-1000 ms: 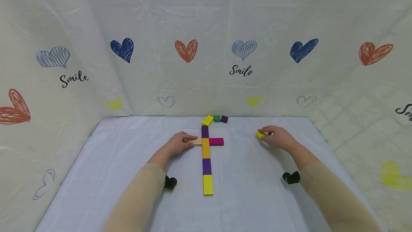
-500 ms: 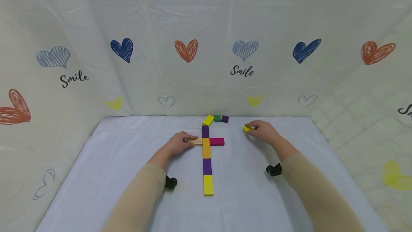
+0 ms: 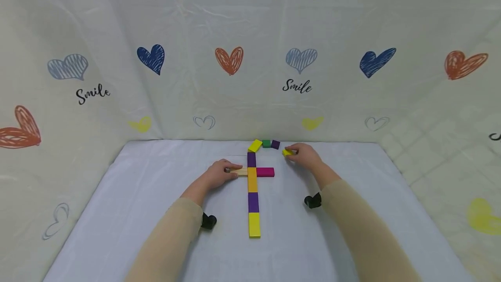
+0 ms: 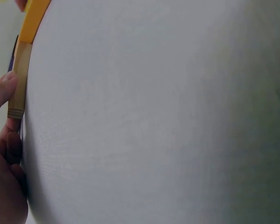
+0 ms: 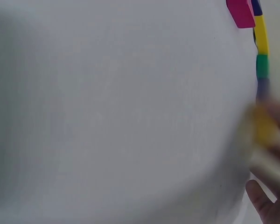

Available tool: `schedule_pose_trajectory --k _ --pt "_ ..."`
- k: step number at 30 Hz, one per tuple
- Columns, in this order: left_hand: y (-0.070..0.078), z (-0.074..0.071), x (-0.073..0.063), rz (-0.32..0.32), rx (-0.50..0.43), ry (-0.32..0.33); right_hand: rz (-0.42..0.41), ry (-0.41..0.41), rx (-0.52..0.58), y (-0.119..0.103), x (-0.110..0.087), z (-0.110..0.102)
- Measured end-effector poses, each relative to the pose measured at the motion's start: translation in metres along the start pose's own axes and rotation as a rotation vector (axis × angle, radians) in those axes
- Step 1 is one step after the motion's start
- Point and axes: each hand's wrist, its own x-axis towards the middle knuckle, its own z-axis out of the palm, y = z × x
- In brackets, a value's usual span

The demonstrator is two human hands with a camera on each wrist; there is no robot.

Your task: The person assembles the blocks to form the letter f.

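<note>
My left hand (image 3: 219,174) pinches a natural wood block (image 3: 241,172) between thumb and fingers; the block's far end meets the side of an orange block (image 3: 252,179). In the left wrist view that wood block (image 4: 19,79) shows its layered end. My right hand (image 3: 306,156) pinches a small yellow block (image 3: 287,152) just right of a dark purple block (image 3: 275,144). The right wrist view shows this yellow block (image 5: 263,126) blurred. A pink block (image 3: 265,172) lies against the orange block's right side.
Purple (image 3: 252,159), purple (image 3: 253,202) and yellow (image 3: 254,224) blocks continue the orange one's column. Beyond its top, a tilted yellow block (image 3: 255,146) and a green block (image 3: 266,143) curve rightward. The white cloth table (image 3: 156,212) ends at a heart-printed backdrop (image 3: 250,99).
My right hand has carried the small yellow block leftward and slightly away from me, nearer the dark purple block. The left hand stays at the wood block.
</note>
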Motion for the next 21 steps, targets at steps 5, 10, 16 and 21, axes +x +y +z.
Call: schedule_pose_trajectory --k 5,10,16,21 --pt "-0.001 0.001 0.002 -0.002 0.004 -0.001 0.036 0.016 -0.017 -0.006 0.003 0.005" --pt "-0.003 0.003 0.004 -0.010 0.002 -0.004 0.076 0.028 -0.013 -0.010 0.005 0.007" --pt "-0.002 0.003 0.003 -0.014 -0.001 -0.005 0.109 0.019 -0.005 -0.016 0.007 0.007" --pt "-0.002 0.001 0.003 -0.014 0.000 -0.008 0.112 0.024 -0.012 -0.015 0.011 0.010"
